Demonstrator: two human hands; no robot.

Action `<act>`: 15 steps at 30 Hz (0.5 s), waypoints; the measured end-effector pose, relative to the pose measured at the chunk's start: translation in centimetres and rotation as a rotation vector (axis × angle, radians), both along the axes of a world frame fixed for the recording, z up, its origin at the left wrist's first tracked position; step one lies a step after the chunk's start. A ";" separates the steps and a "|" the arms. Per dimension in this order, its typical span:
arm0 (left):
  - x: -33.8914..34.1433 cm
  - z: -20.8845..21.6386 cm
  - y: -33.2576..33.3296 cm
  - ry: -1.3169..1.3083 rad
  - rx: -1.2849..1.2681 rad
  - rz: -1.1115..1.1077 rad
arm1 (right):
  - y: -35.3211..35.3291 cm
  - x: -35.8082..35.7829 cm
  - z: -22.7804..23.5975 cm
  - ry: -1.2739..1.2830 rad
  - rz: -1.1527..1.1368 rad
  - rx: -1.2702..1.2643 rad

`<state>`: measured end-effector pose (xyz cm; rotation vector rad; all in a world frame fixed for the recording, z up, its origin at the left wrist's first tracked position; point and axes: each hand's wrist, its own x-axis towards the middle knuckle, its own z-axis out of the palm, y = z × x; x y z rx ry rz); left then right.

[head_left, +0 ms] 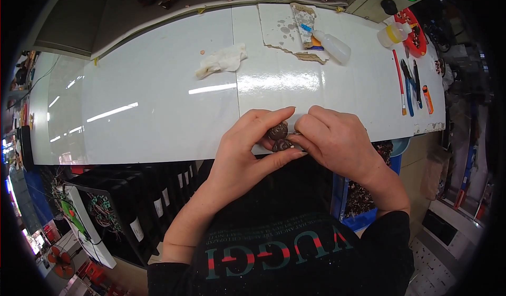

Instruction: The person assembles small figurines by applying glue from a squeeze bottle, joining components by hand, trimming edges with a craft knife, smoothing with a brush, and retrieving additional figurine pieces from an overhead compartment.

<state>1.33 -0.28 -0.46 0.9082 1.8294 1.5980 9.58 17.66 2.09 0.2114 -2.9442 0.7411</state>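
Just beyond the table's near edge, my left hand point(237, 143) grips a small dark brown, shiny figure point(278, 131) with rounded, lumpy parts. Its thumb and fingers close round the piece from the left. My right hand point(337, 138) comes in from the other side, its thumb and forefinger pinched together against the figure. Something thin seems to show at that pinch, too small to name. Parts of the figure are covered by my fingers.
On the white table point(158, 122) lie a crumpled tissue point(224, 60), torn cardboard point(276, 27) and a squeeze bottle point(337, 48). At right are a brush point(399, 80), pliers point(408, 88), an orange cutter point(427, 100) and a red basin point(421, 43). Below stand black trays point(118, 217) and a blue crate point(340, 190).
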 end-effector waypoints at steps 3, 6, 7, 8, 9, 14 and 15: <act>-0.1 -0.1 -0.1 0.013 -0.005 0.000 | 0.1 0.0 0.2 -0.010 0.012 -0.002; 0.0 0.1 -0.1 0.000 0.008 -0.004 | 0.5 0.1 0.2 -0.041 0.032 -0.032; 0.0 0.1 0.0 0.002 0.009 -0.004 | 0.6 0.0 0.2 -0.059 0.037 -0.060; 0.0 0.1 0.0 0.003 0.009 -0.002 | 0.6 0.0 0.3 -0.056 0.037 -0.059; 0.0 0.1 0.0 0.003 0.010 -0.001 | 0.7 -0.1 0.3 -0.063 -0.001 -0.198; 0.2 -0.3 -0.2 -0.082 0.026 0.000 | 0.0 -0.7 1.9 -0.125 -0.123 -0.583; 0.2 -0.4 -0.3 -0.139 0.047 0.010 | -0.4 -1.0 2.1 -0.196 -0.125 -0.619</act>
